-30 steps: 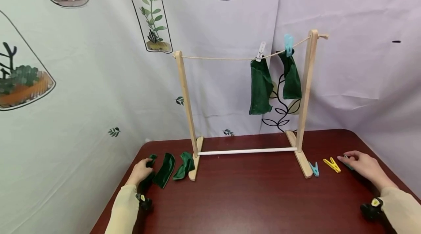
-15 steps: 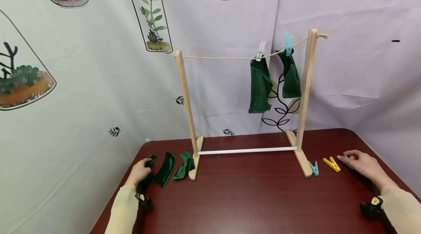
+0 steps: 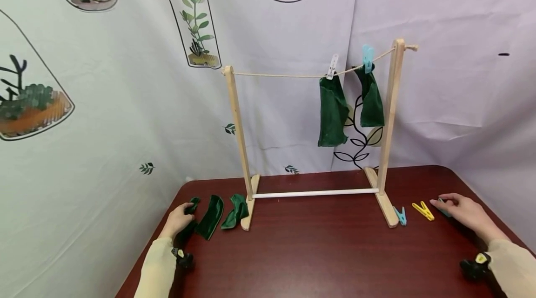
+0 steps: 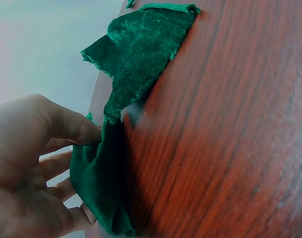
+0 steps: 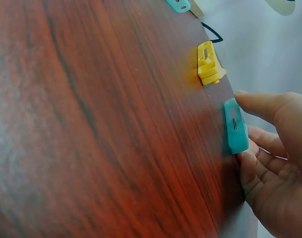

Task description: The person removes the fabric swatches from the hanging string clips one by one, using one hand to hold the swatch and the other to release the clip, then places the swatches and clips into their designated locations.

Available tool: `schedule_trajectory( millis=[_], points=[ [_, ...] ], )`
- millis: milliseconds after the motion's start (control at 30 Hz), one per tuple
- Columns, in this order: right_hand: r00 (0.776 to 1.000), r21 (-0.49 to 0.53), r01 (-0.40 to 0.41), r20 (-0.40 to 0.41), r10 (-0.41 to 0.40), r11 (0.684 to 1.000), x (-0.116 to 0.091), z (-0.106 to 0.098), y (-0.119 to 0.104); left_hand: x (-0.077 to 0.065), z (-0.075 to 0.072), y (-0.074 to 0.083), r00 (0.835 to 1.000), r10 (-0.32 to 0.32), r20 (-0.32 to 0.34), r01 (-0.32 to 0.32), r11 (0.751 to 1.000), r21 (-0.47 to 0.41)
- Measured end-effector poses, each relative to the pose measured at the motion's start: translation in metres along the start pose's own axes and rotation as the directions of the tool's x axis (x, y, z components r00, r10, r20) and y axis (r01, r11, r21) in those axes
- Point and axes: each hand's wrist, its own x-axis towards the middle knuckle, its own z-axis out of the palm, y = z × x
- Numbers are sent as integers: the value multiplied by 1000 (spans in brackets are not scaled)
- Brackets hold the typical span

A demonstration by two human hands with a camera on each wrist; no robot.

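At the table's left side my left hand (image 3: 176,221) pinches a small green velvet cloth (image 4: 99,183) between thumb and fingers; the hand covers part of it in the head view. Beside it lie two more green cloths, a flat strip (image 3: 210,217) and a crumpled one (image 3: 235,212) against the rack's left foot. On the far right my right hand (image 3: 466,209) holds a teal clothespin (image 5: 236,126) at the tabletop, thumb at one end and fingers behind. A yellow clothespin (image 3: 423,210) and a light blue clothespin (image 3: 399,215) lie to its left.
A wooden drying rack with a white crossbar (image 3: 314,193) stands at the table's back. From its rope (image 3: 276,75) hang two green cloths, one under a white clothespin (image 3: 332,66), one under a blue clothespin (image 3: 368,58). A printed curtain (image 3: 284,116) hangs behind.
The view has shifted slightly. Both hands stay at the same cloth and clothespin, with no clear movement of either thing.
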Motion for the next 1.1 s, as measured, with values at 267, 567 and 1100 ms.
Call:
schedule_trajectory(
  millis=[267,567,1100],
  points=[
    [1000,21,3,19,-3,1000,1,0,1,-1,-1,-6,1000,-2,1,2,1000,-28],
    [998,53,-40,42,38,998,1,0,6,-1,1,-5,1000,-19,-3,19,999,-42],
    [997,104,-42,68,35,994,-3,-1,10,-2,2,-7,1000,-13,-7,12,997,-82]
  ],
)
